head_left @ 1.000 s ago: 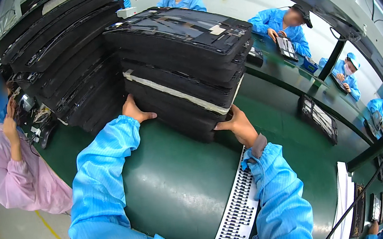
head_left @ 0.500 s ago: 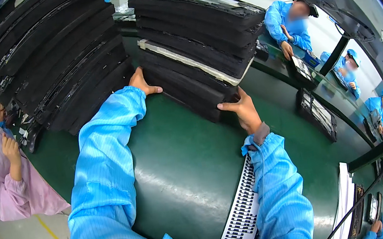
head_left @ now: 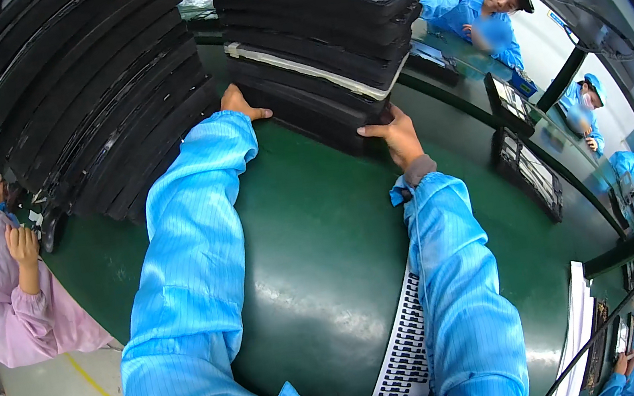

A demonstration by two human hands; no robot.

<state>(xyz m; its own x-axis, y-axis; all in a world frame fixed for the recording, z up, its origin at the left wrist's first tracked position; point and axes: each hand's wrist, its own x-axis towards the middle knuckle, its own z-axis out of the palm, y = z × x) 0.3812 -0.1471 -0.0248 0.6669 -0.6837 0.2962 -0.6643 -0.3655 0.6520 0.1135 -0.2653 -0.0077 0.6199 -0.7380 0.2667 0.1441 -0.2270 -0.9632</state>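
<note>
The stack of black trays [head_left: 319, 40] sits on the green table [head_left: 317, 255], its long axis running from near left to far right. The left hand [head_left: 241, 103] presses its near-left corner, the right hand [head_left: 397, 136] grips the near-right corner. A second tray stack [head_left: 86, 109] stands just left; bare table lies nearer.

Stack of black trays [head_left: 318, 36]: flat, rectangular, dark moulded panels piled many layers high, edges roughly aligned, slightly fanned toward the right. One pale, off-white layer runs through the lower half of the pile. Stands upright on the green counter [head_left: 317, 255], near its far side. Left hand [head_left: 239, 103] touches the lower left corner; right hand [head_left: 398, 138] presses the lower front corner.
</note>
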